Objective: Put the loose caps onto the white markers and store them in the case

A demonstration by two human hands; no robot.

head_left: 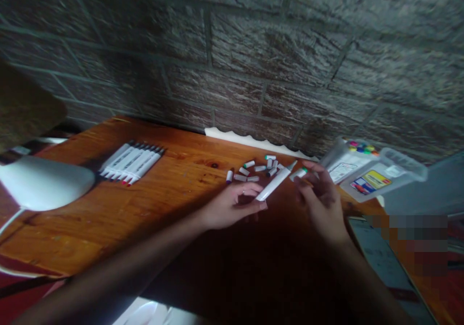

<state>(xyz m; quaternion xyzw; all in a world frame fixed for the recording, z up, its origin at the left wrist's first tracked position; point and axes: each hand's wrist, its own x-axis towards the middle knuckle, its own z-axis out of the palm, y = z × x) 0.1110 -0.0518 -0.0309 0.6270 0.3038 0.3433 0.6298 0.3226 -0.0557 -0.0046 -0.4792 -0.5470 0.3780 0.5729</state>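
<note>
My left hand [237,204] is closed around a white marker [273,184] whose bare greenish tip points up and to the right. Just right of that tip, the fingers of my right hand [322,194] pinch a white marker cap [298,174] with a green end. Marker and cap are apart. Behind my left hand, several loose marker caps [260,169] lie scattered on the wooden table. Farther left, a row of white markers [134,163] lies side by side, dark ends toward the wall and some red ends toward me.
A clear plastic case [384,180] with colourful markers stands at the right by the stone-brick wall [232,49]. A white lamp base [47,182] with a cable sits at the left of the table [72,233]. A tablet-like flat object [384,257] lies near the right edge.
</note>
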